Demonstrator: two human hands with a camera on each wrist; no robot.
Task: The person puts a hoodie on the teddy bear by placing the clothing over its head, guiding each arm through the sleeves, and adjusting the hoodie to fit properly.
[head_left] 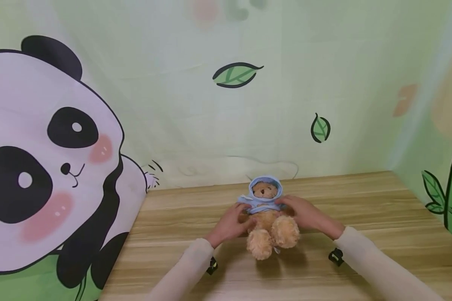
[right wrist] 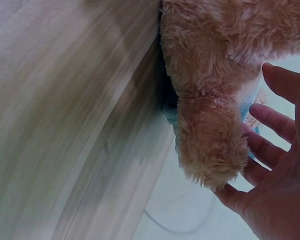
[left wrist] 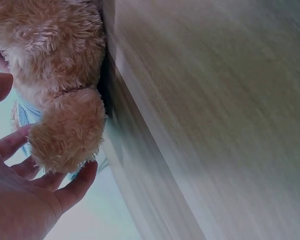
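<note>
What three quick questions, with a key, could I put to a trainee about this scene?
1. What colour is the hoodie on the teddy bear: A) red, B) light blue, C) yellow?
2. Which of the person's hands is nearer the panda printed on the backdrop?
3. True or false: the teddy bear is bareheaded.

Key:
1. B.
2. The left hand.
3. False; the hood is up around its face.
</note>
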